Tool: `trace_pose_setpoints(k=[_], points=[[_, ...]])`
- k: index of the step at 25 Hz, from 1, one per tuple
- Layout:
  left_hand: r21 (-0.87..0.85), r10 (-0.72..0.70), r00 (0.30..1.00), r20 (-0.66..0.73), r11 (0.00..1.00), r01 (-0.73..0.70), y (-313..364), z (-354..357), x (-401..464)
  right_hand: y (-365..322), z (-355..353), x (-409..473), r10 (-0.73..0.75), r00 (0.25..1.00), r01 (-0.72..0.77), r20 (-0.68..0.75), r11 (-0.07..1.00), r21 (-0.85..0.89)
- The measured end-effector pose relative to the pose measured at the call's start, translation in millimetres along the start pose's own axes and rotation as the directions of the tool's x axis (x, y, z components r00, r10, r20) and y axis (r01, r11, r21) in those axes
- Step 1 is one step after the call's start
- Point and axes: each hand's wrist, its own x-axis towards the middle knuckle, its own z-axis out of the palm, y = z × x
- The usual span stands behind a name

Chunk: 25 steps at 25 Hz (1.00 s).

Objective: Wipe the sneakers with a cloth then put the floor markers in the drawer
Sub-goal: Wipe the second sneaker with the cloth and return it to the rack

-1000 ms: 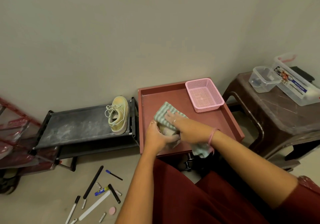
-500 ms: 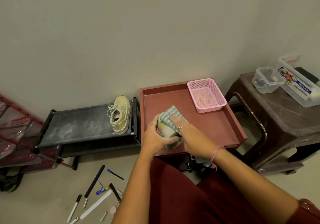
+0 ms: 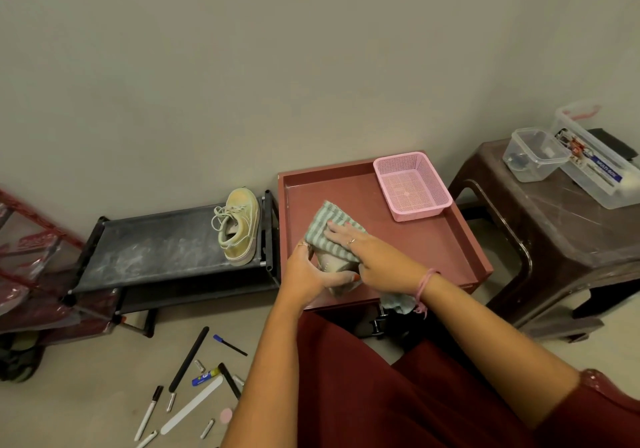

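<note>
On the red tray top [image 3: 440, 243] my left hand [image 3: 306, 271] grips a pale sneaker [image 3: 334, 266] by its heel end. A green striped cloth [image 3: 327, 231] covers most of that sneaker, and my right hand [image 3: 374, 257] presses flat on the cloth, with the thumb tucked under against the sneaker's side. A tail of the cloth hangs below my right wrist. A second yellowish sneaker [image 3: 239, 228] lies on the black shoe rack [image 3: 156, 250] to the left. Several markers [image 3: 149, 411] and pens lie scattered on the floor at the lower left.
A pink mesh basket [image 3: 412, 186] sits at the tray's back right. A brown plastic stool [image 3: 561, 240] on the right carries two clear boxes [image 3: 533, 155]. A red rack [image 3: 31, 260] stands at the far left. A nail file [image 3: 192, 404] and a small tube lie among the markers.
My right hand slid the cloth back toward me along the sneaker, then forward again over its toe. My left hand kept its hold on the sneaker.
</note>
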Motion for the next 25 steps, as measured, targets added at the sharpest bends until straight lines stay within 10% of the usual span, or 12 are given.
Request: trace_pose_setpoints(k=[4,9,15,20,25], points=[[-0.097,0.032,0.999,-0.028,0.995,-0.035,3,0,-3,-5,25,-21,0.162,0.962,-0.117,-0.222,0.973,0.2],[-0.101,0.059,0.997,-0.058,0.993,-0.064,1,-2,-4,-12,66,-32,-0.206,0.902,0.032,-0.379,0.909,-0.417],[-0.025,0.072,0.996,-0.057,0.997,-0.073,5,5,-3,-1,42,-13,0.147,0.926,-0.126,-0.348,0.989,0.083],[-0.002,0.074,0.994,-0.075,0.997,-0.075,8,8,-1,-4,66,-28,-0.2,0.894,-0.054,-0.4,0.839,-0.541],[0.009,0.121,0.991,-0.052,0.993,-0.12,14,21,2,-1,45,-24,0.088,0.865,-0.124,-0.494,0.991,-0.04]])
